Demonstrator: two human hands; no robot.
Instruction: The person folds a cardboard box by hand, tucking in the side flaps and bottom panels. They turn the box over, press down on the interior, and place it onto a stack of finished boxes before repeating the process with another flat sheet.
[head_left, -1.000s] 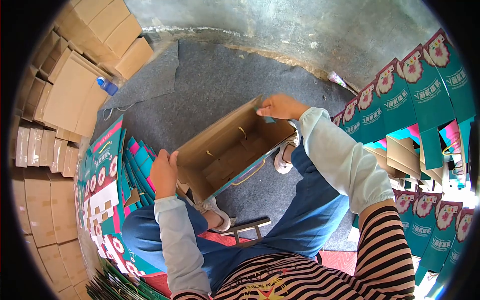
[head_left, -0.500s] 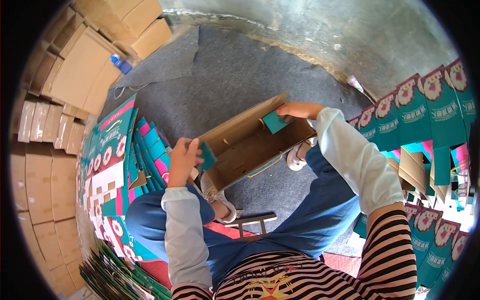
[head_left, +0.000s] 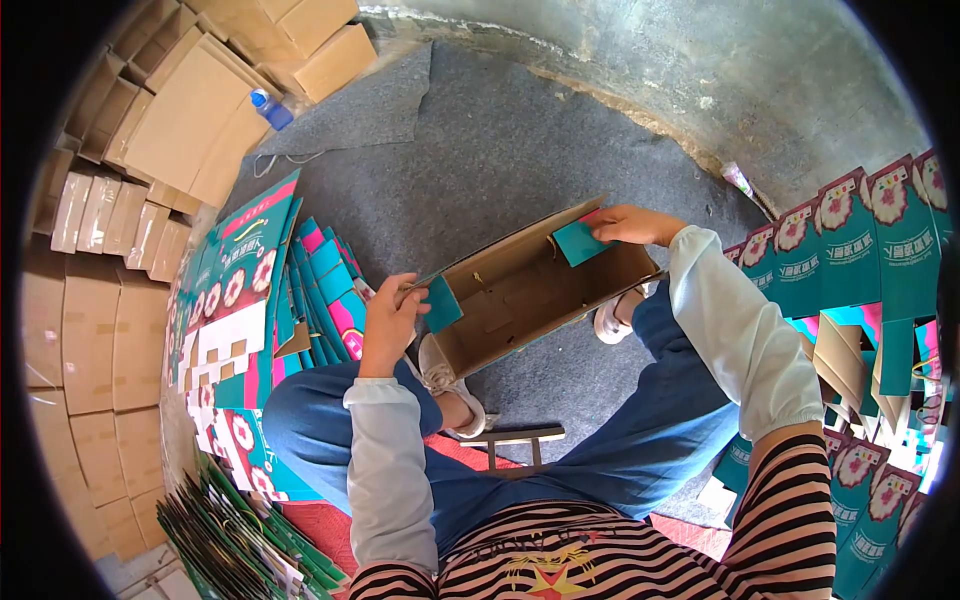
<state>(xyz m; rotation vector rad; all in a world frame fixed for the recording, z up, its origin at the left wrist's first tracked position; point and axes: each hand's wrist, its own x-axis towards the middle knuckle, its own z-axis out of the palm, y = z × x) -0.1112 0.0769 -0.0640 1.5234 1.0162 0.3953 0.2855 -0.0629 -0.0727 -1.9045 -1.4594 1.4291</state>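
Note:
An open cardboard box (head_left: 520, 305), brown inside, is tilted between my lower legs, with a teal flap folded in at each end. My left hand (head_left: 393, 315) is closed on the near-left end, fingers at the left teal flap (head_left: 443, 304). At the far-right end, my right hand (head_left: 640, 225) grips the corner, its fingers over the right teal flap (head_left: 581, 243). Small yellow bits of cord show on the inner wall. Both thumbs are partly hidden.
Flat teal-and-pink printed cartons (head_left: 325, 285) lean at my left. Brown boxes (head_left: 90, 340) are stacked along the left wall. Finished-looking printed boxes (head_left: 850, 240) stand at the right. A blue bottle (head_left: 271, 110) sits near the back-left boxes.
My left hand has come in against the box's left end, and the left flap now sits folded inward. My right hand stays on the right end. The whole view has shifted slightly.

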